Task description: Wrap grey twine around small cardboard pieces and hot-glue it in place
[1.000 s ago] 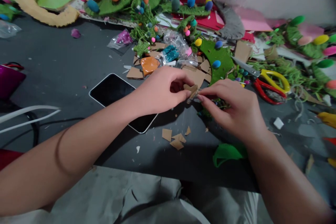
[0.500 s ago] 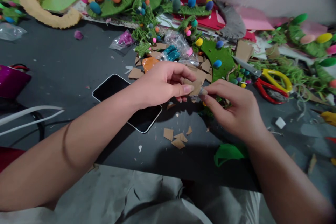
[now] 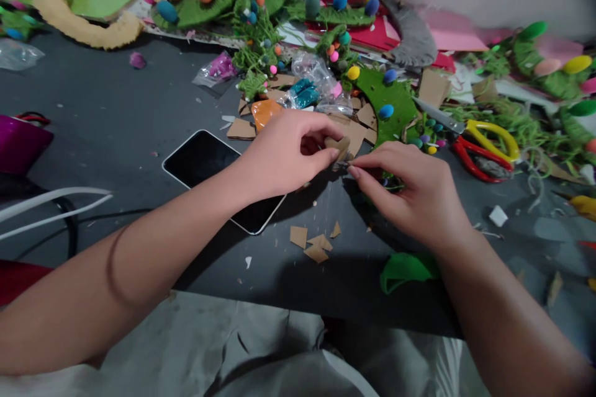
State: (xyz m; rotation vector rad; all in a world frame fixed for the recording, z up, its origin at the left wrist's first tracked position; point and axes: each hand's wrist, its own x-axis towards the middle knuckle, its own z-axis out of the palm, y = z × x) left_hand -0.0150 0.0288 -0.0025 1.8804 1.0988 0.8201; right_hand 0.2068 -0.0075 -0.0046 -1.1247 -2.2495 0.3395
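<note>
Thumb and fingers of my left hand [image 3: 291, 152] pinch a small piece of brown cardboard [image 3: 341, 147] above the table. Close against its right edge, my right hand [image 3: 407, 189] has thumb and forefinger pinched together. Something thin and greyish shows at those fingertips, too small to name. Beneath my left wrist lies a phone [image 3: 205, 158] with a dark screen, partly covered by the forearm. Cut cardboard scraps [image 3: 315, 252] are on the table in front of my hands, and more cardboard pieces [image 3: 242, 129] lie behind them.
Scissors [image 3: 484, 142] with red and yellow handles lie at the right. Green yarn-wrapped shapes [image 3: 274, 3] with coloured balls line the back. An orange packet [image 3: 266, 113], a green felt piece [image 3: 405, 272], a purple box [image 3: 21, 144] and white cables [image 3: 56, 198] are also around.
The cardboard has been tilted, so less of its flat face shows. My right fingertips have shifted slightly left and down along its edge.
</note>
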